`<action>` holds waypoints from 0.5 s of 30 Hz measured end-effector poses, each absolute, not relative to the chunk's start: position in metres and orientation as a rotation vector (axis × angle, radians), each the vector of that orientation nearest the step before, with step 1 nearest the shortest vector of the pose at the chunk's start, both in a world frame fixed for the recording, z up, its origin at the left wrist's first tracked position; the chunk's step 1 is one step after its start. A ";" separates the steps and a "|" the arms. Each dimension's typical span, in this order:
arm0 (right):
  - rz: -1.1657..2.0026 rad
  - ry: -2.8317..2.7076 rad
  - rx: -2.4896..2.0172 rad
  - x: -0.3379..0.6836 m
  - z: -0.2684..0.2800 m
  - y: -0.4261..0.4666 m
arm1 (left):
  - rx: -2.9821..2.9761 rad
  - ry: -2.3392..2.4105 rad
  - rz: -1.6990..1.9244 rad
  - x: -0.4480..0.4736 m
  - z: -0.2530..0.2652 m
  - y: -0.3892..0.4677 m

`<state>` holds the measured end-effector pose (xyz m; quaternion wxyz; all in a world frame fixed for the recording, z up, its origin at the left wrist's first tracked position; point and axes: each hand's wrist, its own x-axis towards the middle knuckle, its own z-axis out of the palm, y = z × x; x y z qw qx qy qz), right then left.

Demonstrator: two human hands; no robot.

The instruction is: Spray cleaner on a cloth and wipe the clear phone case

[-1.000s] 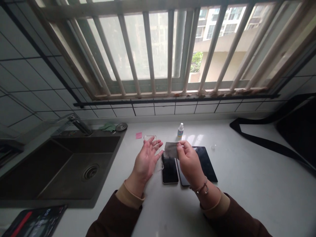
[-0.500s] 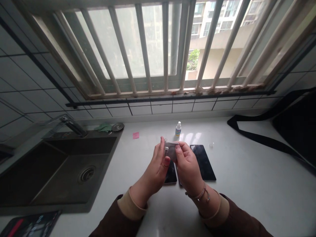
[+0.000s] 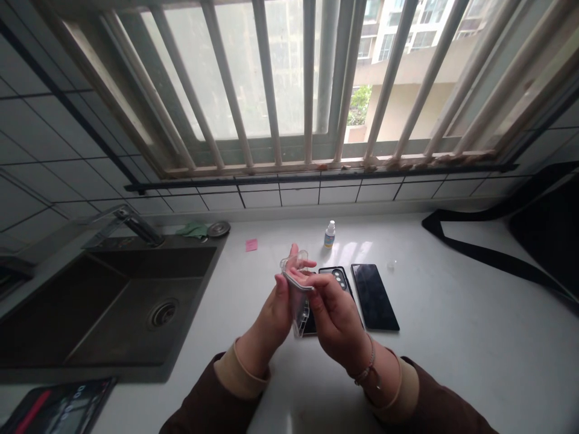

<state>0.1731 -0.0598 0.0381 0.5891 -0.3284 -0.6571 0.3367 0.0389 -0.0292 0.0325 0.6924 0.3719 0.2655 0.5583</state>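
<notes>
A clear phone case (image 3: 299,301) hangs between both hands, seen nearly edge-on and tilted above the counter. My left hand (image 3: 278,307) holds it from the left, thumb up at the near side and fingers showing through or behind the clear plastic. My right hand (image 3: 337,310) pinches its right edge between thumb and fingers. Beneath the hands lies a black phone case (image 3: 340,276) with round camera holes, partly covered by my right hand. A dark phone (image 3: 309,327) under the clear case is mostly hidden. Another black phone (image 3: 375,297) rests to the right.
A small white dropper bottle (image 3: 330,235) stands behind the hands. A pink sticky note (image 3: 251,245) and a small clear piece (image 3: 391,264) lie on the counter. The sink (image 3: 181,337) is left, a black strap (image 3: 479,250) right, and a device with a display (image 3: 58,407) lower left.
The clear case has been turned from facing me to nearly edge-on, and its lower end now points down. My right hand has shifted slightly lower, uncovering more of the black phone case.
</notes>
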 end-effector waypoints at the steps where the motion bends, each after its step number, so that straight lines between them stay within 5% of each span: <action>1: 0.753 -1.587 -0.757 0.174 0.038 -0.059 | 0.791 0.571 1.241 0.039 0.036 -0.029; 15: 0.708 -1.944 -0.715 0.170 0.038 -0.052 | 0.569 0.632 1.326 0.013 0.055 -0.003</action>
